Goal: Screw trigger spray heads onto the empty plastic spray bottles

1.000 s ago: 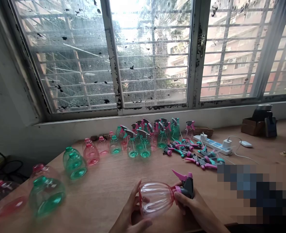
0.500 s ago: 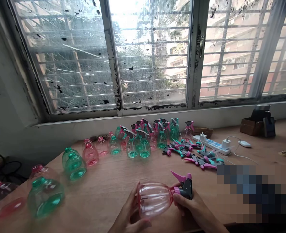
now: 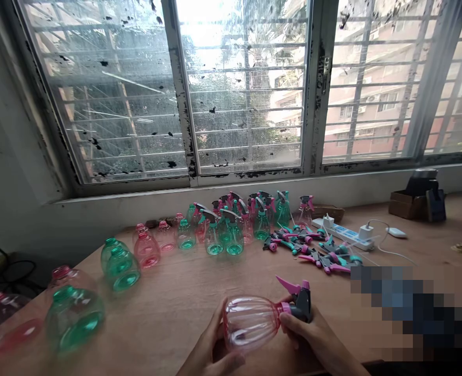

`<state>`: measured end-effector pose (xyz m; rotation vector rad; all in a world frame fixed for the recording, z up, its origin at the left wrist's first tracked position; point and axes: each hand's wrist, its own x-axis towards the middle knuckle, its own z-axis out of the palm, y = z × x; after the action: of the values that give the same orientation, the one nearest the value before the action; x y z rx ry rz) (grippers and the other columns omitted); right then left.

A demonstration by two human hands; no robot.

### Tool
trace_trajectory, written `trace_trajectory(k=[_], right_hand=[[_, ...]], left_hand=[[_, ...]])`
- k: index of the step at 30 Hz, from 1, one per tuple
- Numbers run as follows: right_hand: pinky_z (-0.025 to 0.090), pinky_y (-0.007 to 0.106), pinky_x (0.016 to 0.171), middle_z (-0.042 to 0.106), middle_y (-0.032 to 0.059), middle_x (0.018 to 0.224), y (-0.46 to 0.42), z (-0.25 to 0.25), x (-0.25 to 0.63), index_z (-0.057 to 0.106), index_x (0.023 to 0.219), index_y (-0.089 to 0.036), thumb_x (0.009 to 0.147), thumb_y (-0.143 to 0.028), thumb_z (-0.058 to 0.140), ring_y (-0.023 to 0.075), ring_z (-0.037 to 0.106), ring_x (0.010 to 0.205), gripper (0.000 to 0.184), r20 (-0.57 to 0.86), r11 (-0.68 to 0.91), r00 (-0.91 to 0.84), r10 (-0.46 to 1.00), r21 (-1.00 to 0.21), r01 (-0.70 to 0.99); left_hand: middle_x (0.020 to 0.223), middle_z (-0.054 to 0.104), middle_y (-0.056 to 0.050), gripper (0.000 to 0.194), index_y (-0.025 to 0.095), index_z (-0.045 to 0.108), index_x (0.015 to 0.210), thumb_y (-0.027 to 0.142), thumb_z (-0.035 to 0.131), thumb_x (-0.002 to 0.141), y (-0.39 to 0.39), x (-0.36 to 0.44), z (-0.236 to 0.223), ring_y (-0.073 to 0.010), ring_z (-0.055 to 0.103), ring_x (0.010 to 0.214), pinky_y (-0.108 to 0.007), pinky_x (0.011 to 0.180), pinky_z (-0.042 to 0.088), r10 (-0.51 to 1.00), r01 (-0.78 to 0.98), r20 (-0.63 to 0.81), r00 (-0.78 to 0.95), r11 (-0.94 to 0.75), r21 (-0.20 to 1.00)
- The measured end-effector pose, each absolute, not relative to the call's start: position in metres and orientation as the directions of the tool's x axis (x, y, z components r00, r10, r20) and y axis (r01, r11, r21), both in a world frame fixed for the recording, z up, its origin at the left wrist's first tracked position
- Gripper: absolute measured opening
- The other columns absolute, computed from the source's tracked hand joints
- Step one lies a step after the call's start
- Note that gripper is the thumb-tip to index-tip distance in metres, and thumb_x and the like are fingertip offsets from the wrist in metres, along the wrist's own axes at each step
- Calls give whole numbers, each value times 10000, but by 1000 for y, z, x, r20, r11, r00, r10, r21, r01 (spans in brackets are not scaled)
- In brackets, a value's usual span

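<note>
A clear pink spray bottle (image 3: pixel 250 321) lies on its side between my hands, a little above the table's near edge. Its base faces left, cradled by my left hand (image 3: pixel 215 344) with the thumb below and the fingers behind. At the neck, my right hand (image 3: pixel 303 326) grips the pink collar of the black and pink trigger head (image 3: pixel 302 303). The head sits on the bottle's mouth, its pink lever pointing up and left. Some of my right fingers are hidden behind the head.
Headless green bottles (image 3: pixel 74 318) and pink bottles (image 3: pixel 147 248) line the left side. Bottles with heads (image 3: pixel 233 232) stand beneath the window. Loose trigger heads (image 3: pixel 313 248) lie in a pile by a power strip (image 3: pixel 344 232). A cardboard box (image 3: pixel 407 203) sits at the far right.
Almost nothing differs. The bottle has turned slightly or shifted a touch in my left hand, while both hands stay in nearly the same place.
</note>
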<state>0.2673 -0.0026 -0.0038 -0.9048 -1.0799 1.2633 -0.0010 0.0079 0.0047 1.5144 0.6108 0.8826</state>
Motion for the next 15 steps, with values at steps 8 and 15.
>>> trace_trajectory(k=[8,15], right_hand=[[386,263,473,664,-34,617,-3,-4,268,621,974,-192,761,-527,854,124,533,463,460,117,103,-28,993,-950,-294],[377,265,488,662,-42,606,-3,-5,268,618,968,-187,751,-536,857,116,524,459,476,126,112,-35,991,-957,-267]], left_hand=[[1524,558,-151,1172,300,-15,1638,519,800,824,7,0,9,-354,568,1349,-507,1217,300,825,-56,161,541,-156,986],[1629,428,-119,1174,294,3,1638,540,802,813,8,-4,4,-364,479,1426,-465,1235,276,830,-54,176,529,-174,983]])
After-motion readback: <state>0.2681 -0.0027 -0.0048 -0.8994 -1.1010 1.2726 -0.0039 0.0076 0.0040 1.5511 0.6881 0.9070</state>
